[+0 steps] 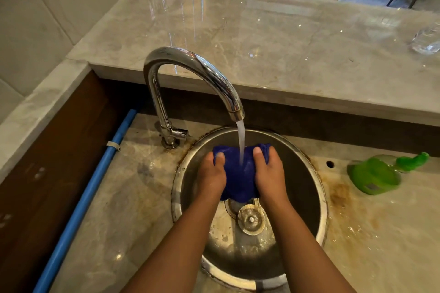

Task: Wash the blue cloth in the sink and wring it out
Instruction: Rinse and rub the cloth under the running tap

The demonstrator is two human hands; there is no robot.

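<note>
The blue cloth is bunched up over the round steel sink, held between both hands. My left hand grips its left side, thumb on top. My right hand grips its right side the same way. Water runs from the chrome tap in a stream that lands on the middle of the cloth, between my thumbs. The drain strainer shows just below the cloth.
A green dish-soap bottle lies on its side on the stained counter right of the sink. A blue pipe runs along the left edge. A raised marble ledge behind the tap carries a clear glass at far right.
</note>
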